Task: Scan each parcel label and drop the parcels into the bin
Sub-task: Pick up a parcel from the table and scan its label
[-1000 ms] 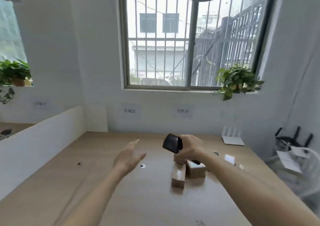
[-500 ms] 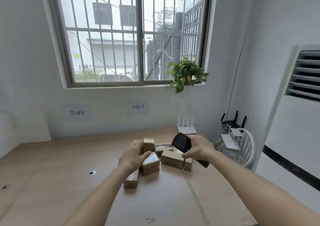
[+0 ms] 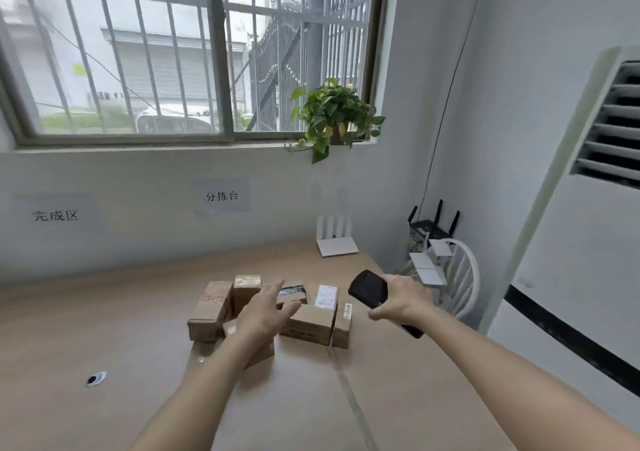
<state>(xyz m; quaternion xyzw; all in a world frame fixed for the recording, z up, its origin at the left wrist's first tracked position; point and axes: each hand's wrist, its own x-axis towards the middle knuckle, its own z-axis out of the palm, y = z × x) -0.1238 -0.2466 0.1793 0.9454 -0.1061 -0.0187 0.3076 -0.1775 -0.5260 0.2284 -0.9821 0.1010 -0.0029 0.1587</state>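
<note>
Compared with half a second ago, the left hand (image 3: 265,315) is being lifted off the small box and is being held with fingers spread and relaxed above the parcels (image 3: 308,322), gripping nothing. The black scanner (image 3: 369,292) is being gripped by the right hand (image 3: 401,300), right of centre in the frame, just beside the parcels. The parcels are being kept in a cluster at the centre of the frame on the tabletop (image 3: 104,312). A white router (image 3: 337,244) is being kept behind them, near the wall.
</note>
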